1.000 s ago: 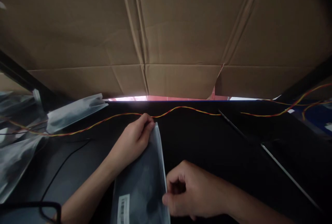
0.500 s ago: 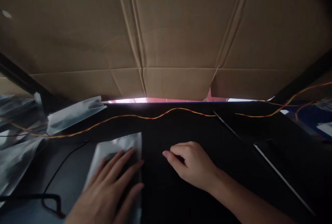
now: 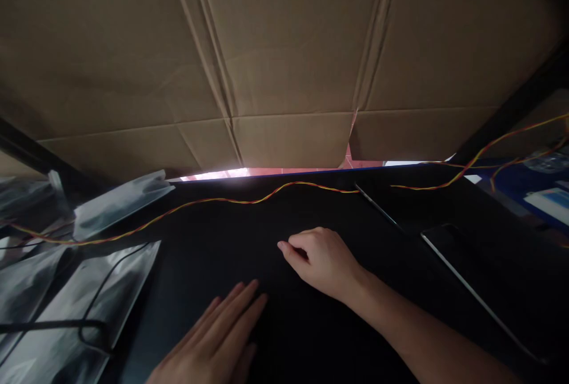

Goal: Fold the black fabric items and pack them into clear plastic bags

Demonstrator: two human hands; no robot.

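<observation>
At the far left, a clear plastic pouch [image 3: 33,271] lies beside a larger zip-type pouch [image 3: 127,265], which rests flat on the black tabletop [image 3: 195,259] with a thin black cord [image 3: 101,280] passing across it in view. Behind them, a frosted pouch [image 3: 124,203] lies slantwise near the back edge. A twisted red-and-yellow wire [image 3: 213,199] runs in front of that pouch and on along the back of the tabletop.

Next comes the person's left hand [image 3: 211,345], palm down, its fingers straight and slightly parted, with no object visible in it; whether it touches the tabletop cannot be told. The larger pouch is the thing nearest it, well apart to its left. The right hand [image 3: 322,262] is curled into a loose fist, thumb near the forefinger, with nothing seen between them.

Farther right are a thin dark slab [image 3: 377,206] and a larger glossy one with a pale edge [image 3: 480,304], perhaps phones or tablets, then a blue tray [image 3: 511,185] at the margin.

The step looks like a gap between handlings, both hands being unladen. Any handling of the larger pouch would call for the left hand to travel left, minding the cord, and the right to uncurl.
</observation>
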